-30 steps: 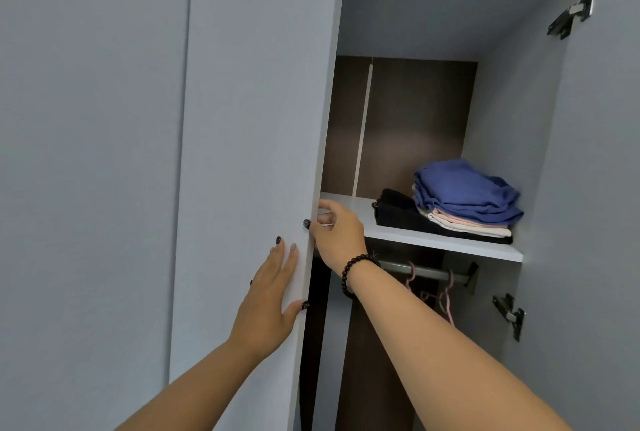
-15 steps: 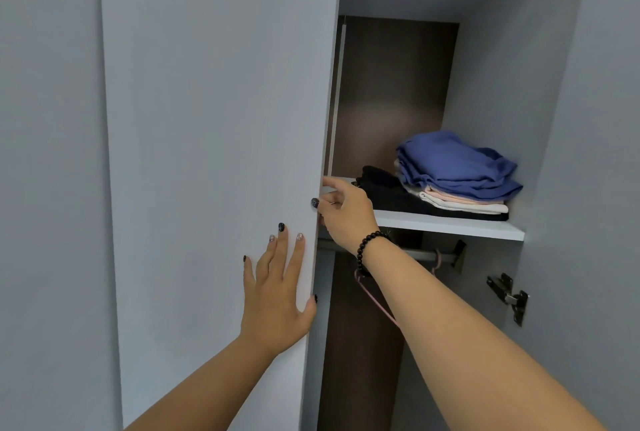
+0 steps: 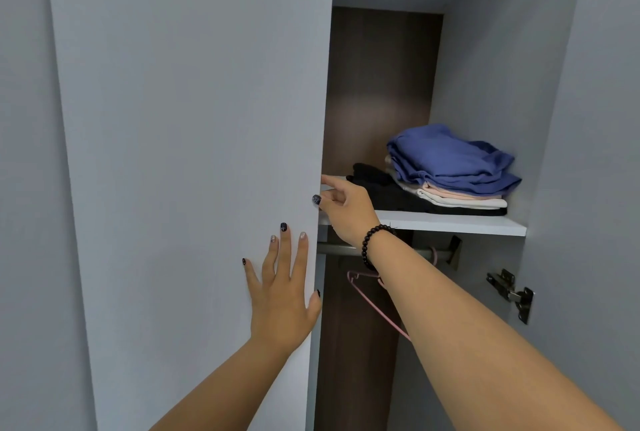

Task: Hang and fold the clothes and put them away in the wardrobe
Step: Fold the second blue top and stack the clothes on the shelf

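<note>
The grey wardrobe door (image 3: 194, 153) stands on the left, partly across the opening. My left hand (image 3: 282, 295) lies flat on its front near the free edge, fingers straight. My right hand (image 3: 346, 210) grips that edge at shelf height, thumb on the front and fingers behind it. On the white shelf (image 3: 450, 224) sits a folded stack: a blue garment (image 3: 450, 157) on top, pink and cream pieces under it, black clothes (image 3: 391, 193) at the bottom. Below the shelf runs a metal rail (image 3: 341, 249) with a pink hanger (image 3: 372, 299).
The right door (image 3: 595, 171) stands open, with a metal hinge (image 3: 510, 293) on its inner side and another at the top. The wardrobe back is dark brown. A grey panel (image 3: 24, 188) fills the far left.
The left door has swung further across the opening with both hands still on it, and the view has come closer and tilted down a little.
</note>
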`<state>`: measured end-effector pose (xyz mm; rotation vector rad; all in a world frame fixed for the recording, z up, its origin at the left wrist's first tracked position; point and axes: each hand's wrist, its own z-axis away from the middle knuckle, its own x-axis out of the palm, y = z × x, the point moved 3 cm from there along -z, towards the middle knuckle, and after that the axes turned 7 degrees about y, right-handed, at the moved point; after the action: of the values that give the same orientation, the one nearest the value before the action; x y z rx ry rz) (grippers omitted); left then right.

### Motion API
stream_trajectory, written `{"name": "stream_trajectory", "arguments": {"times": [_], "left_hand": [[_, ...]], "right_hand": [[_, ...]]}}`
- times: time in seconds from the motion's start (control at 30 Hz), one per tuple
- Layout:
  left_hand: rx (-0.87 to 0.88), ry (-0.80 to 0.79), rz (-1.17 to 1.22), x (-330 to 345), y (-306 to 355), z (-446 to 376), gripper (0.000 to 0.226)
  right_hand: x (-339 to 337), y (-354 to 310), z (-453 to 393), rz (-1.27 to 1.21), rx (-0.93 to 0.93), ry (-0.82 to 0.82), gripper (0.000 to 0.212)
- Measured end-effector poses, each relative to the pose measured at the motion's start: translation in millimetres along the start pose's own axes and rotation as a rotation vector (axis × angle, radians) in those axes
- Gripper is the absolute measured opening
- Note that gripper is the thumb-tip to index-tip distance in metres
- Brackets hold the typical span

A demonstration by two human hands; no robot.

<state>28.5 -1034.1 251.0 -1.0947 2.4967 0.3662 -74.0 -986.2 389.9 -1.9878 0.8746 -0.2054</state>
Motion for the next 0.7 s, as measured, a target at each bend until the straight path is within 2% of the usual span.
{"name": "stream_trajectory", "arguments": {"times": [0.37,0.6,0.7], "left_hand": [[0.023,-0.003,-0.046,11.1,-2.0,-5.9,0.108],[0.041,-0.045,-0.027,6.9,-3.5,-9.1,0.114],[0.042,-0.06,0.004,-4.2,-1.4,-9.8,0.123]], "right_hand": [[1.4,6.0,-12.4,0.023,0.024,-0.015,0.041],[1.8,3.1,-11.9,0.039,0.029,-0.012,0.042],[-0.8,-2.4,-7.2,0.064,0.065,-0.039,0.043]]}}
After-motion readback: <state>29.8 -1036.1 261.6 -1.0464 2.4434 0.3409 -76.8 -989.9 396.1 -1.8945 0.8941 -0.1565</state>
